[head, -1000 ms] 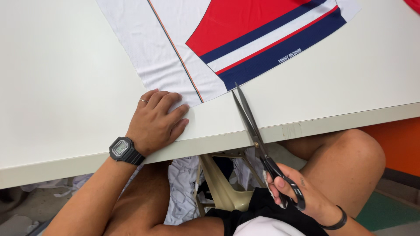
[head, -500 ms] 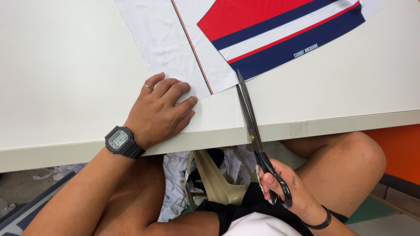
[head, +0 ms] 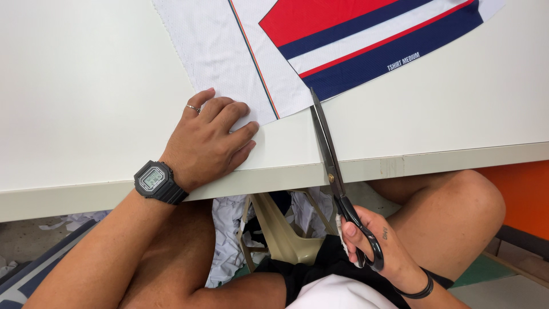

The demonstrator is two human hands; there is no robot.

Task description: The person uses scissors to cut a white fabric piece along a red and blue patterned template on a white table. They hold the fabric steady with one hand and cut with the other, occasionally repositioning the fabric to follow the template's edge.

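left hand (head: 211, 140) flat, fingers spread, pinning white mesh fabric with red and navy stripes (head: 320, 51) on white surface (head: 86, 86); right hand (head: 372, 240) grips black-handled scissors (head: 331, 160), blades closed at fabric's hem. keep cloth taut, blades low.

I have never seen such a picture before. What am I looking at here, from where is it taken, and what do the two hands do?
There is no machine here: a seated person works with two bare hands. The picture comes from a camera worn on that person's head, looking down, so you see their own arms and knees.

On the white table lies a piece of white mesh fabric with a printed panel of red, navy and white stripes. The left hand, with a ring and a dark digital wristwatch, lies flat on the near corner of the fabric.

The right hand, below the table edge, holds long black-handled scissors. Their blades look nearly closed, and the tips reach the fabric's near edge by the navy stripe. Under the table are scraps of cloth.
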